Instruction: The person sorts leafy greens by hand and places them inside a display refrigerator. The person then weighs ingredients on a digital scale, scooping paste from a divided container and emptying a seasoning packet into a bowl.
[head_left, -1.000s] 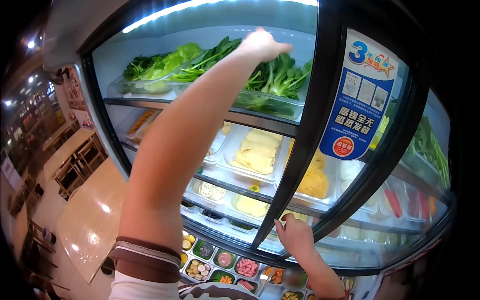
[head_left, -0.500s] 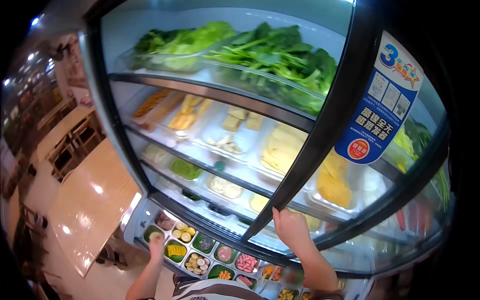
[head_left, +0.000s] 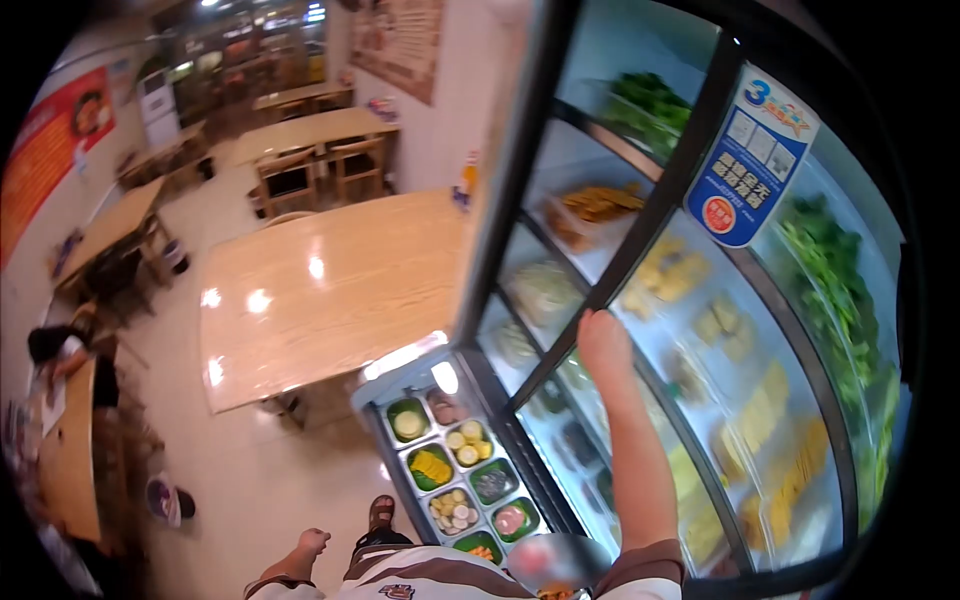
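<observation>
Sticker: blue and white [head_left: 722, 228], on the glass beside the dark door frame [head_left: 660, 190]
Number: a big blue 3 [head_left: 759, 92], by the sticker's upper left corner
Star: orange-red outline [head_left: 797, 119], by the sticker's upper right corner, lettering blurred
White panels: three [head_left: 762, 142], across the sticker's middle, print too fine to read
White characters: large Chinese ones [head_left: 737, 178], below the panels, 全无 among them
Red badge: round [head_left: 718, 213], near the sticker's bottom edge, lettering blurred
Wall banner: red [head_left: 40, 185], lettering illegible
Wall poster: brown-edged [head_left: 397, 45], text illegible
Shirt emblem: dark [head_left: 397, 591], unreadable
</observation>
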